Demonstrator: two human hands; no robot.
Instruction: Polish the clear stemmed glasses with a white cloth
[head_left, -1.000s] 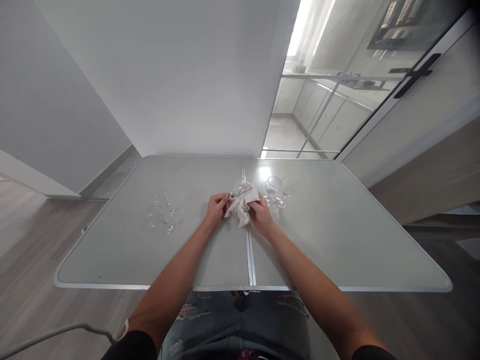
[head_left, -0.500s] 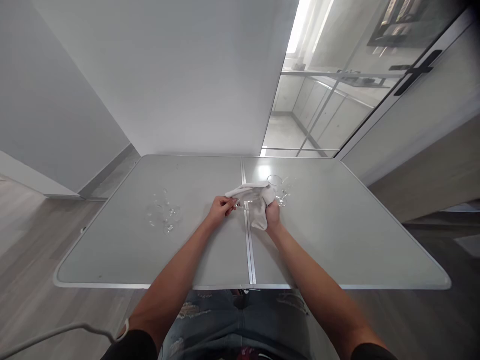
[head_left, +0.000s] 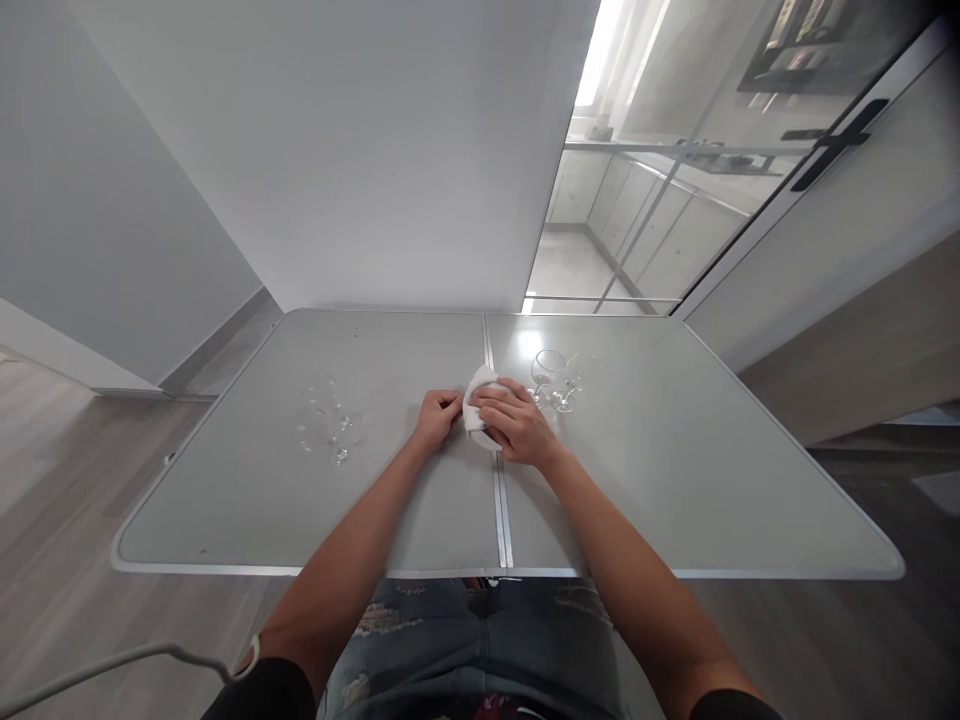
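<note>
My left hand (head_left: 439, 420) is closed in a pinch at the left end of a stemmed glass, which the white cloth now almost wholly hides. My right hand (head_left: 523, 424) lies over the white cloth (head_left: 480, 381), fingers bent round it and pressing it against the glass. Both hands are above the middle seam of the table. Just behind and right of my right hand are clear stemmed glasses (head_left: 550, 368). More clear glasses (head_left: 339, 425) are grouped to the left, their outlines faint.
The pale folding table (head_left: 652, 500) has a metal rim and a metal seam (head_left: 501, 520) down its middle. A white wall (head_left: 375, 200) rises behind it. To the right is a glass sliding door (head_left: 637, 220) with a black handle. A white cable (head_left: 150, 652) hangs near my left arm.
My right hand has come over the top and left, folding the cloth round the glass. The glass showed clear between the hands before. My left hand has barely moved.
</note>
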